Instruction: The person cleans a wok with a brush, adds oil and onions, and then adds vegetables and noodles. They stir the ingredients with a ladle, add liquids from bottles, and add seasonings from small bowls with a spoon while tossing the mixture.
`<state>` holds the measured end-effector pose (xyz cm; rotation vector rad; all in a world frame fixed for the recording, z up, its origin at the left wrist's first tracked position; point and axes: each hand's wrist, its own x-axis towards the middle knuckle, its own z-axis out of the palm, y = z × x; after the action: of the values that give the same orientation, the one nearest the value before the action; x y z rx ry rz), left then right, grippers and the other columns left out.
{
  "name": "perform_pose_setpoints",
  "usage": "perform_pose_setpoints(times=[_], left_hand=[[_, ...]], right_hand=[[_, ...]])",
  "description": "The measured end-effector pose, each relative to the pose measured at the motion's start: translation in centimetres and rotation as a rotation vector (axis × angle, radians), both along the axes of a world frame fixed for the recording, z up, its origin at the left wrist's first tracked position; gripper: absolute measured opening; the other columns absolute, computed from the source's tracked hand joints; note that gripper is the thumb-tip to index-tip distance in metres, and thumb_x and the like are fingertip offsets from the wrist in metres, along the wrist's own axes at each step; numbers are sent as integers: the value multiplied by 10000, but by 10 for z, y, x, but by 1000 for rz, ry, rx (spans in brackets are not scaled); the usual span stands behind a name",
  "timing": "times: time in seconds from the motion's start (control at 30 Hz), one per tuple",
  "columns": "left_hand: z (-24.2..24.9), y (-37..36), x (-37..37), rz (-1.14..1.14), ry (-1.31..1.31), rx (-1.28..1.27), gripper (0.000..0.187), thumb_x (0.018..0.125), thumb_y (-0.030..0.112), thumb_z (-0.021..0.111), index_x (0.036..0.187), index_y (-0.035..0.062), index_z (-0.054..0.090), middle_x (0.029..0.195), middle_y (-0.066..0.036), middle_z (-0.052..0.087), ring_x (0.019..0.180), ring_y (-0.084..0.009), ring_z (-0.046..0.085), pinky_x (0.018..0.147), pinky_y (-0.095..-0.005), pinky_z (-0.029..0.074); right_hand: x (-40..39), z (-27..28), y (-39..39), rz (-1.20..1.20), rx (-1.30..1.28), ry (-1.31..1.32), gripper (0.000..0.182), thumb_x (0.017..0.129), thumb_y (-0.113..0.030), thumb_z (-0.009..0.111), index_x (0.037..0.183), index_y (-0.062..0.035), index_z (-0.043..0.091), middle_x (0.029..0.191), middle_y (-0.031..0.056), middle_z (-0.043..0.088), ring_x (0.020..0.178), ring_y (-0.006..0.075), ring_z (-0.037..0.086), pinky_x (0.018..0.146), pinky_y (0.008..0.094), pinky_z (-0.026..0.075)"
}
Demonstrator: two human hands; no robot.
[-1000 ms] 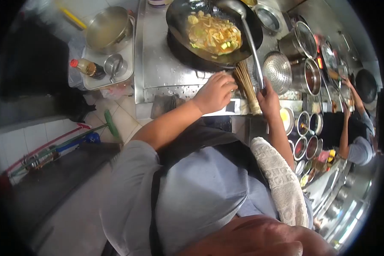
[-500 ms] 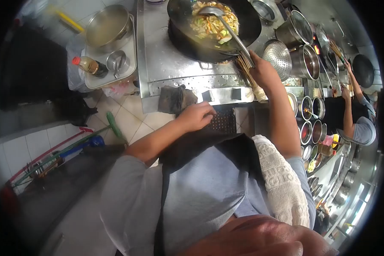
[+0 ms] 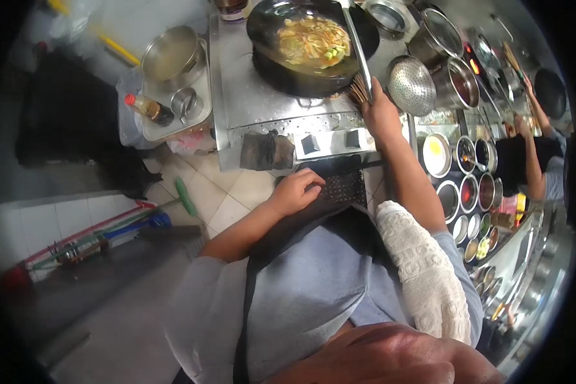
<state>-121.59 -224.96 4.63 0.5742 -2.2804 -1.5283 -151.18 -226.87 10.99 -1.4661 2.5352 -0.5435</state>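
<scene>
My right hand (image 3: 383,118) is closed around the handle of a long metal ladle (image 3: 358,50). The ladle slants up past the right side of a black wok (image 3: 262,41), and its bowl is at the top edge of view, hard to make out. Shredded stir-fried vegetables (image 3: 313,41) lie in the wok. Beside my right hand, a bamboo brush (image 3: 360,89) is partly hidden. My left hand (image 3: 299,191) holds nothing, its fingers loosely bent and apart, in front of the stove near my apron. A dark rag (image 3: 267,150) hangs on the stove front nearby.
A perforated strainer (image 3: 411,84) and metal pots (image 3: 436,40) stand right of the wok. Several seasoning bowls (image 3: 437,155) are farther right, near another person (image 3: 535,160). At left, a tray (image 3: 201,115) carries a pot, a sauce bottle (image 3: 148,110) and a metal cup (image 3: 185,104).
My right hand has lifted the ladle out of the vegetables, up and to the right side of the wok. The vegetables are gathered lower in the wok. My left hand has barely moved.
</scene>
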Motion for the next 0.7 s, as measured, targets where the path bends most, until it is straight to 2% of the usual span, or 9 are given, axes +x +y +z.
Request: perform_pose_setpoints(times=[0.1, 0.17, 0.2, 0.27, 0.37, 0.43, 0.53, 0.6, 0.7], left_hand=[[0, 6, -4, 28, -13, 33, 176, 898, 138, 649, 1039, 41, 691, 1011, -132, 675, 926, -309, 672, 796, -368, 533], [-1, 5, -17, -44, -12, 25, 182, 906, 131, 648, 1041, 21, 698, 998, -130, 686, 908, -294, 678, 786, -360, 533], [3, 5, -25, -90, -69, 1, 183, 906, 123, 655, 1041, 5, 693, 999, -130, 690, 921, -281, 688, 788, -357, 540], [8, 3, -40, -171, -84, -41, 182, 908, 110, 658, 1041, -10, 688, 1005, -137, 692, 946, -271, 693, 821, -350, 539], [12, 4, -58, -292, -175, 26, 190, 914, 104, 656, 1057, -18, 686, 1010, -151, 695, 948, -269, 699, 845, -347, 536], [8, 6, -69, -378, -155, 48, 201, 922, 107, 651, 1073, -23, 679, 1012, -157, 695, 946, -275, 699, 853, -350, 534], [16, 14, -90, -447, -190, 62, 199, 924, 105, 648, 1076, -21, 677, 1024, -160, 693, 954, -284, 696, 856, -353, 534], [19, 18, -106, -487, -194, 52, 198, 925, 104, 647, 1077, -20, 677, 1032, -160, 693, 960, -287, 695, 860, -354, 533], [20, 29, -127, -607, -167, -10, 206, 931, 122, 642, 1086, -9, 680, 1049, -149, 689, 976, -283, 691, 859, -353, 535]], right_hand=[[-37, -51, 10, -13, 8, -178, 524, 903, -174, 577, 1392, -11, 482, 1082, 305, 672, 945, 429, 688, 848, 510, 532], [-29, 7, 35, -87, -102, -777, 421, 894, -234, 649, 1237, 4, 593, 810, 129, 670, 639, 212, 645, 557, 385, 520], [-26, 21, 46, -173, -18, -743, 357, 912, -239, 644, 1174, 0, 605, 700, 57, 606, 573, 148, 594, 491, 339, 475], [-9, 30, 86, -256, -201, -1177, 218, 908, -192, 606, 983, 13, 612, 654, 89, 622, 512, 183, 598, 477, 363, 475], [17, 24, 179, -269, -561, -1276, 211, 950, -143, 629, 1108, -11, 581, 657, 32, 566, 508, 128, 574, 478, 303, 478], [38, 15, 248, -558, -644, -1242, 314, 950, -143, 653, 1232, -47, 555, 713, 16, 563, 536, 109, 577, 488, 285, 480], [57, 14, 354, -753, -479, -671, 478, 931, -164, 661, 1376, -71, 511, 816, 51, 628, 575, 108, 590, 534, 286, 496], [73, 28, 405, -933, -356, -534, 520, 914, -157, 643, 1405, -56, 503, 870, 115, 674, 571, 164, 619, 563, 345, 516], [91, 46, 441, -1070, -102, -412, 565, 887, -157, 652, 1418, -35, 501, 1014, 231, 702, 845, 341, 697, 814, 405, 532]])
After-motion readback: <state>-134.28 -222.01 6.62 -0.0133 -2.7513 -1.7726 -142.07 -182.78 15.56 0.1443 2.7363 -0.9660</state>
